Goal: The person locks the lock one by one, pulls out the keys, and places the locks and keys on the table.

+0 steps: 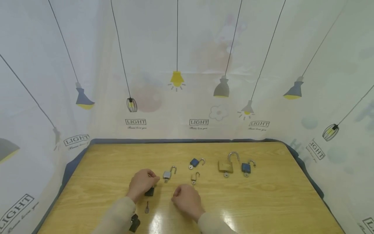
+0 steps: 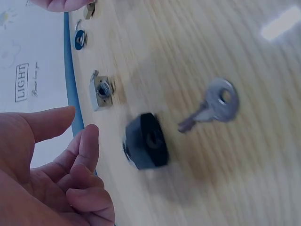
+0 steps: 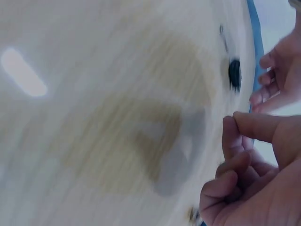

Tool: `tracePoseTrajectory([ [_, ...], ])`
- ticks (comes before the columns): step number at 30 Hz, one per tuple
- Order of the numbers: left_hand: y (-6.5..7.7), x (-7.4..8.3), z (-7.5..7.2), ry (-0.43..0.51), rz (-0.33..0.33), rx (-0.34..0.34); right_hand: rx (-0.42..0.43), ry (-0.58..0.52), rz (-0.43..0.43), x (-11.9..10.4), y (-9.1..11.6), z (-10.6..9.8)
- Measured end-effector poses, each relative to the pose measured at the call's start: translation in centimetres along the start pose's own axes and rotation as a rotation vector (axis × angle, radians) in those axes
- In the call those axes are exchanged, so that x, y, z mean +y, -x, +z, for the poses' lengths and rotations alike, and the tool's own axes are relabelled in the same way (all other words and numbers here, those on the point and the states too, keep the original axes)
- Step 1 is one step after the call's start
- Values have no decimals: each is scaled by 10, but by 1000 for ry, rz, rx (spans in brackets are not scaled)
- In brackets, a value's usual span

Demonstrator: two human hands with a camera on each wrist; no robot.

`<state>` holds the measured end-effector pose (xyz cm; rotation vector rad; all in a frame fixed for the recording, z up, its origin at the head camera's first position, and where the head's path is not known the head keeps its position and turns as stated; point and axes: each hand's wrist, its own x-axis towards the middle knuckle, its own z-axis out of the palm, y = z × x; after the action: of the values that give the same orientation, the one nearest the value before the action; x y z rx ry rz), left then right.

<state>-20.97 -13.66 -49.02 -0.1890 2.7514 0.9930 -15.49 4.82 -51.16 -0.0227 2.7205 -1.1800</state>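
Hovering beside the black padlock (image 2: 149, 143), my relaxed, empty left hand (image 1: 142, 183) would best steady its body lightly, my right hand (image 1: 187, 199) curled, thumb to forefinger, nothing visibly held.

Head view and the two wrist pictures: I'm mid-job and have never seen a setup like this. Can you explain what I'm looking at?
There is no robot here: these are a person's bare left hand and right hand. The wide picture is taken from the head, looking forward and down; the other two are taken from each wrist, so they look tilted.

On the wooden table are five open padlocks: a silver padlock, a blue padlock, a small brass padlock, a large brass padlock and another blue padlock. A black padlock is by the left hand, with a loose key near it.

Neither hand visibly holds anything: the left thumb stands apart from the fingers, while the right thumb and forefinger touch at their tips.
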Motion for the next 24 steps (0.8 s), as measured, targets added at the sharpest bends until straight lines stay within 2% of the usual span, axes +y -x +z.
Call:
tracePoseTrajectory([
  [7,-9,19,15,-68,58,27,-19,61,4,26,-8,-41],
  [13,-20,25,33,-106,25,44,52,121,-4,42,-7,-68],
  [18,-26,28,41,-117,2,90,94,153,19,53,-7,-81],
  [24,-28,32,45,-155,-10,95,74,135,68,65,-9,-89],
])
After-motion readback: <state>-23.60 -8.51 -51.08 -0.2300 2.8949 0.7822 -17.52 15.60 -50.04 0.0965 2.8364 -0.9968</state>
